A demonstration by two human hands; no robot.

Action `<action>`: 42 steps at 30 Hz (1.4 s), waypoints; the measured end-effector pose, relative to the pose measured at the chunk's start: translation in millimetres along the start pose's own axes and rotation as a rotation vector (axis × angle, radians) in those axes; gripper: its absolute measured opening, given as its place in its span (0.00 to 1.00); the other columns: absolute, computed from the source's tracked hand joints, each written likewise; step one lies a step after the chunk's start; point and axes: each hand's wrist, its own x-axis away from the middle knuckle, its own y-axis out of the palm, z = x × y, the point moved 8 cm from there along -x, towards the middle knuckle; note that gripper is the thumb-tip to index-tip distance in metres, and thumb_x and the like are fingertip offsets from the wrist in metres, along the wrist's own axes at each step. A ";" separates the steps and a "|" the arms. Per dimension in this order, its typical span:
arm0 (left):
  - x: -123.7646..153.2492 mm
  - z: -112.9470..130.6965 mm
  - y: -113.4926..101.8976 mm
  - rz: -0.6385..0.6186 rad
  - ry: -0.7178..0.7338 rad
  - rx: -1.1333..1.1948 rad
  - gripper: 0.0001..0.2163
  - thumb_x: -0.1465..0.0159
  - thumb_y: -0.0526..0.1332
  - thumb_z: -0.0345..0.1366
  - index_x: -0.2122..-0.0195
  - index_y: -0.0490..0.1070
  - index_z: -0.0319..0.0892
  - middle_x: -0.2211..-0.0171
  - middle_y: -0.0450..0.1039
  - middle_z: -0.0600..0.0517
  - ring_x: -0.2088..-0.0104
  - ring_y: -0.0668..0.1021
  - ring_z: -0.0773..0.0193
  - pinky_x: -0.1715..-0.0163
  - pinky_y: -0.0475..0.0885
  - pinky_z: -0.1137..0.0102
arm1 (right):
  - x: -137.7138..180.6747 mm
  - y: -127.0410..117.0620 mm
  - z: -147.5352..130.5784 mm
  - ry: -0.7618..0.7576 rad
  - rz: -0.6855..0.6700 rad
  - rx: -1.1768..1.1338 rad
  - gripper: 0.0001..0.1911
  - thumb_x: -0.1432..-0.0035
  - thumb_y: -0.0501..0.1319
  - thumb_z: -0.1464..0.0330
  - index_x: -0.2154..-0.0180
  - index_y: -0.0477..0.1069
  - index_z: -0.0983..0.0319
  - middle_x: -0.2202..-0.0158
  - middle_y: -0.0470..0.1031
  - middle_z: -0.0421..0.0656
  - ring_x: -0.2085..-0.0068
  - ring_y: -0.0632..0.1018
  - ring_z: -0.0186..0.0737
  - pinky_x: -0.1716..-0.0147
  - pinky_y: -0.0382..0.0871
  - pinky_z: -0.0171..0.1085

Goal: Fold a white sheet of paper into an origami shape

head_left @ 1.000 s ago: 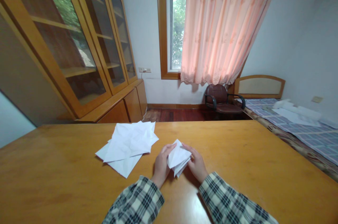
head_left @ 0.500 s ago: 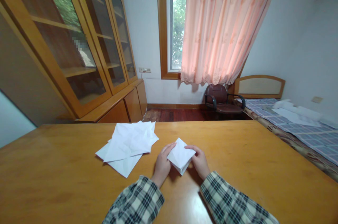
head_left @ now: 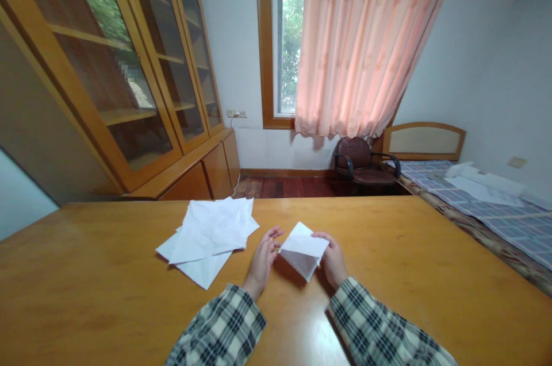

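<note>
No legible text; no readable labels, numbers

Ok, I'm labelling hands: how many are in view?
2: the left hand, by the left corner of the folded paper, contact unclear; the right hand, gripping its right side. No others show.

Daylight enters the window (head_left: 290,38); glare whitens the table (head_left: 302,328).

The folded paper (head_left: 304,250) seemingly hides part of the right hand (head_left: 335,261); the top edge crops the curtain (head_left: 357,44).
</note>
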 end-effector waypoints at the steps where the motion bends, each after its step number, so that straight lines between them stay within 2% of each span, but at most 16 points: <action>1: -1.5 -4.2 -2.5 0.025 -0.031 -0.005 0.19 0.40 0.56 0.46 0.51 0.66 0.42 0.51 0.69 0.44 0.61 0.75 0.61 0.62 0.71 0.67 | 0.8 2.4 1.1 0.014 -0.021 -0.009 0.10 0.64 0.64 0.71 0.72 0.75 0.62 0.73 0.75 0.40 0.72 0.73 0.36 0.72 0.63 0.32; 5: -3.9 -10.5 0.4 0.013 -0.074 -0.099 0.20 0.43 0.59 0.51 0.60 0.70 0.39 0.63 0.73 0.46 0.65 0.76 0.62 0.67 0.70 0.71 | 8.2 15.4 4.0 0.067 -0.115 -0.008 0.09 0.64 0.65 0.72 0.73 0.74 0.62 0.76 0.74 0.39 0.75 0.71 0.34 0.75 0.62 0.31; 9: -1.7 -9.3 5.7 -0.015 -0.090 -0.188 0.21 0.45 0.60 0.55 0.66 0.70 0.39 0.69 0.74 0.50 0.70 0.75 0.65 0.70 0.68 0.72 | 15.0 23.1 4.8 0.091 -0.180 0.049 0.07 0.62 0.64 0.71 0.74 0.74 0.63 0.77 0.73 0.40 0.76 0.70 0.33 0.77 0.60 0.31; 13: -1.1 -11.6 6.7 -0.033 -0.136 -0.246 0.22 0.47 0.61 0.57 0.70 0.67 0.39 0.76 0.69 0.54 0.76 0.71 0.68 0.76 0.63 0.75 | 17.0 25.8 4.9 0.074 -0.243 0.133 0.06 0.61 0.62 0.71 0.74 0.75 0.63 0.76 0.74 0.41 0.76 0.70 0.33 0.77 0.61 0.30; 17: -3.5 -13.9 4.3 -0.034 -0.119 -0.296 0.22 0.49 0.62 0.56 0.75 0.64 0.39 0.81 0.62 0.58 0.81 0.64 0.72 0.80 0.56 0.76 | 17.5 27.1 6.5 0.072 -0.273 0.169 0.06 0.61 0.61 0.73 0.75 0.75 0.63 0.76 0.73 0.41 0.75 0.70 0.33 0.76 0.61 0.30; 22: -5.1 -14.4 3.3 -0.043 -0.074 -0.348 0.21 0.48 0.62 0.53 0.78 0.61 0.40 0.82 0.56 0.60 0.81 0.59 0.73 0.81 0.51 0.76 | 18.4 28.4 5.7 0.080 -0.269 0.152 0.05 0.62 0.61 0.73 0.76 0.75 0.63 0.76 0.74 0.40 0.74 0.70 0.33 0.74 0.62 0.30; 27: -3.7 -6.6 5.1 -0.038 0.004 -0.417 0.19 0.47 0.62 0.52 0.79 0.61 0.40 0.82 0.55 0.59 0.80 0.59 0.72 0.80 0.53 0.75 | 19.8 29.5 6.0 0.093 -0.277 0.152 0.05 0.62 0.63 0.72 0.76 0.75 0.63 0.76 0.75 0.41 0.75 0.70 0.34 0.74 0.63 0.32; 34: -2.2 0.4 8.2 -0.031 0.050 -0.453 0.20 0.45 0.60 0.53 0.78 0.63 0.40 0.80 0.60 0.57 0.77 0.63 0.69 0.76 0.58 0.75 | 19.7 29.2 3.7 0.089 -0.261 0.150 0.06 0.62 0.62 0.72 0.76 0.75 0.63 0.76 0.74 0.41 0.75 0.70 0.34 0.76 0.62 0.31; 38: -0.3 -1.5 14.9 -0.093 0.003 -0.436 0.21 0.44 0.58 0.55 0.74 0.69 0.38 0.77 0.66 0.54 0.74 0.66 0.67 0.73 0.60 0.74 | 17.5 25.9 4.1 0.085 -0.235 0.152 0.06 0.62 0.61 0.72 0.76 0.74 0.63 0.77 0.73 0.40 0.76 0.69 0.33 0.77 0.61 0.30; 42: 0.4 -2.6 15.7 -0.122 -0.002 -0.463 0.19 0.44 0.60 0.51 0.74 0.70 0.37 0.76 0.68 0.53 0.73 0.67 0.66 0.72 0.60 0.74 | 16.9 25.4 4.5 0.081 -0.240 0.154 0.06 0.62 0.61 0.72 0.75 0.75 0.63 0.76 0.74 0.40 0.75 0.70 0.34 0.76 0.61 0.30</action>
